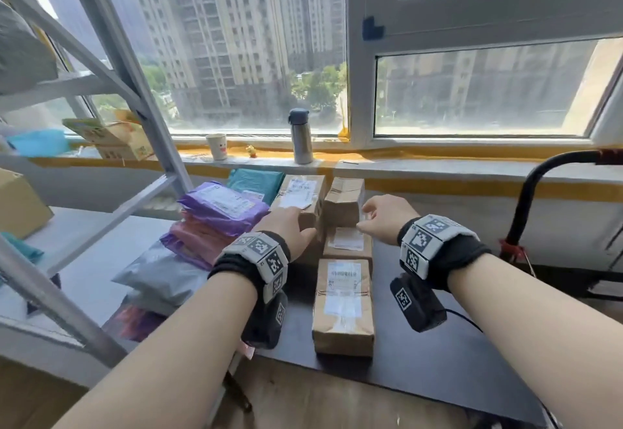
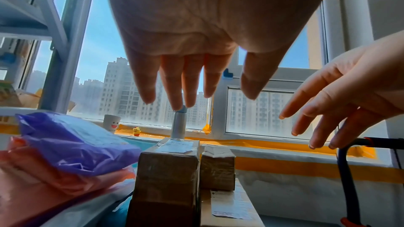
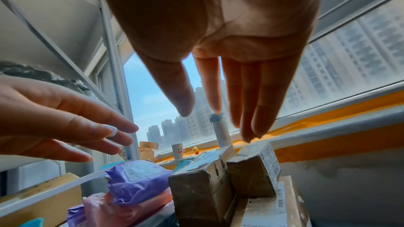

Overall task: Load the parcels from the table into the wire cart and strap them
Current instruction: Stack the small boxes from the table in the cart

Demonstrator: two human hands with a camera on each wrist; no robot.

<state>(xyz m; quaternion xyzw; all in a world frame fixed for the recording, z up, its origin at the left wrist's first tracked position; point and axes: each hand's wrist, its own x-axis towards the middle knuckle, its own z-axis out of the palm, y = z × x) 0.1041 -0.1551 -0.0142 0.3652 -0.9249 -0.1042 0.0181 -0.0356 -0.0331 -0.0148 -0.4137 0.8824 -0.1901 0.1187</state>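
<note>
Your left hand (image 1: pixel 289 226) reached out over the counter (image 1: pixel 438 354) with its fingers straight and slightly spread, holding nothing; in the left wrist view (image 2: pixel 196 40) they hung well above the cardboard boxes. Your right hand (image 1: pixel 382 218) was stretched forward the same way, fingers straight and close together, also holding nothing, as the right wrist view (image 3: pixel 229 49) showed.

Between your two hands stood a small brown box (image 1: pixel 344 201), stacked on a flat box (image 1: pixel 349 243) with a white label. Just ahead of your left hand was a taller box (image 1: pixel 301 194) with a label on top, touching the small one side by side. From the head view your left thumb looked close to its near edge, though I cannot tell whether it touched. Nearer to you than both hands, between your wrists, lay a long brown box (image 1: pixel 343 305) with a barcode label.

To the left of your left hand sat a pile of soft mailing bags: a purple bag (image 1: pixel 220 207) on top, a pink bag (image 1: pixel 199 236) under it and a grey bag (image 1: pixel 161 273) lower down. Beyond your hands, on the windowsill (image 1: pixel 438 169), stood a steel flask (image 1: pixel 301 135) and a paper cup (image 1: pixel 216 146). To the right of your right hand rose a black curved handle (image 1: pixel 532 192).
</note>
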